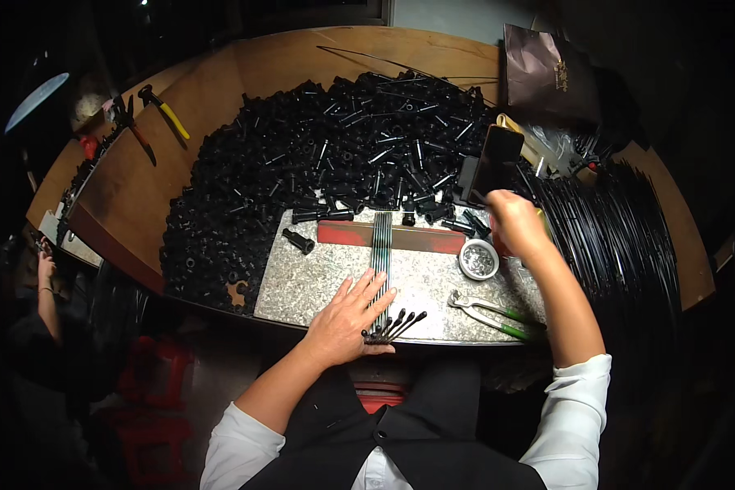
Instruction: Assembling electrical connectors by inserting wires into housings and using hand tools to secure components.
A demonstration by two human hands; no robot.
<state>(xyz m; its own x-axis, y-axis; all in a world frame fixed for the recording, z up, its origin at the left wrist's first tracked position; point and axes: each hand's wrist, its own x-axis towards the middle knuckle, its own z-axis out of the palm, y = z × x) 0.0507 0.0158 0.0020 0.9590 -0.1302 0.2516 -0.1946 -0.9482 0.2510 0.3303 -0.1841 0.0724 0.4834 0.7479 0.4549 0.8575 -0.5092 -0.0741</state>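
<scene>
My left hand (351,317) lies with its fingers stretched across a bundle of thin dark rods (381,237), near the front edge of a speckled grey slab (290,282). Black-tipped ends (402,324) fan out beside that hand. The rods cross a red-and-brown bar (429,238). My right hand (516,224) is raised and curled beside a dark phone (496,159); whatever its fingers hold, if anything, is hidden. Closer to me are a white bowl (478,260) of small metal pieces and green-handled pincers (490,314). A short black tubular part (299,240) lies left of the bar.
A large heap of black tubular parts (302,155) covers the back and left. Many long black cables (621,229) lie at the right. A dark paper bag (547,73) stands behind them. Yellow-handled pincers (171,118) hang on the wooden divider (131,220). Another person's hand (46,263) shows far left.
</scene>
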